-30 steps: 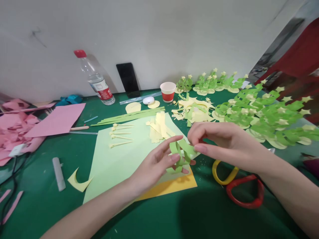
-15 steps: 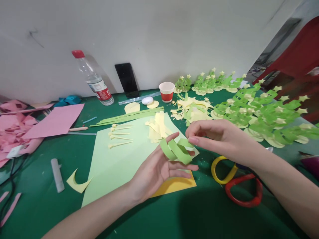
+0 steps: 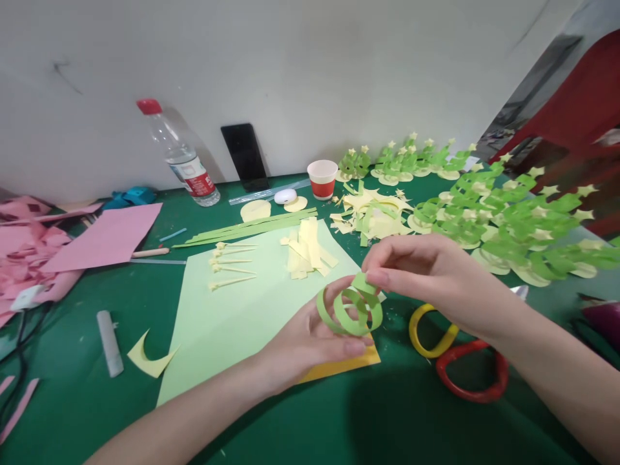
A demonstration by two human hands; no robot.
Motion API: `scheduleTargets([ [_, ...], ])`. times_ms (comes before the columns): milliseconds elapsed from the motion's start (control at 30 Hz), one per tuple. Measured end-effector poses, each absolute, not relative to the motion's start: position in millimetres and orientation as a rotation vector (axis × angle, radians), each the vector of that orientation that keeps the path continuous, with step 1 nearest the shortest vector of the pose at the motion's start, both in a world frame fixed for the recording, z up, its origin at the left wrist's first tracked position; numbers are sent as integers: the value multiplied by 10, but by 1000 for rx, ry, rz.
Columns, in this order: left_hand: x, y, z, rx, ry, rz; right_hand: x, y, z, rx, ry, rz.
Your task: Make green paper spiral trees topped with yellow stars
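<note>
A light green paper strip (image 3: pixel 349 318), curled into a loose spiral, is held above the table's middle. My right hand (image 3: pixel 416 271) pinches its upper end between thumb and forefinger. Around the coil from the left, my left hand (image 3: pixel 305 329) curls its fingers, partly hidden behind the loops, with the thumb beneath. Below the hands lies a pale green sheet (image 3: pixel 227 323), with an orange sheet (image 3: pixel 334 369) showing from under it. Several yellow star-tipped paper sticks (image 3: pixel 235 261) and a pile of pale yellow strips (image 3: pixel 307 248) rest on the green sheet.
Scissors (image 3: pixel 472 371) with red and yellow handles lie beneath my right forearm. Paper plants (image 3: pixel 513 219) with stars crowd the right side. At the back stand a bottle (image 3: pixel 194 174), phone (image 3: pixel 245 155) and paper cup (image 3: pixel 323 181). A glue stick (image 3: pixel 110 342) lies left.
My left hand has turned and curled its fingers around the coil, where they were spread out before. The spiral now opens into rounder loops; my right hand still pinches its end.
</note>
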State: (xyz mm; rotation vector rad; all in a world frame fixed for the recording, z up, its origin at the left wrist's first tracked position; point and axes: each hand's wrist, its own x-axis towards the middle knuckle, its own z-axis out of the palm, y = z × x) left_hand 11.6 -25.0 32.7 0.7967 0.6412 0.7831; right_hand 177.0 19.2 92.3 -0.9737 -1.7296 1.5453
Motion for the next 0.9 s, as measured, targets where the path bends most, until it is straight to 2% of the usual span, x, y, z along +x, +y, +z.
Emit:
scheduleTargets([
  [133, -15, -177, 462, 1100, 781, 573, 1778, 200, 943, -981, -1756, 1501],
  [200, -110, -131, 558, 1250, 1021, 485, 1788, 192, 963, -992, -1774, 1464],
  [333, -208, -89, 713, 1570, 1456, 657, 1782, 156, 961, -1034, -1835, 1453],
  [500, -128, -179, 830, 1757, 1236, 911, 1699, 118, 876, -1077, -1849, 1496],
  [900, -71, -275, 789, 1674, 1269, 869, 1630, 72, 830, -1070, -1825, 1696],
])
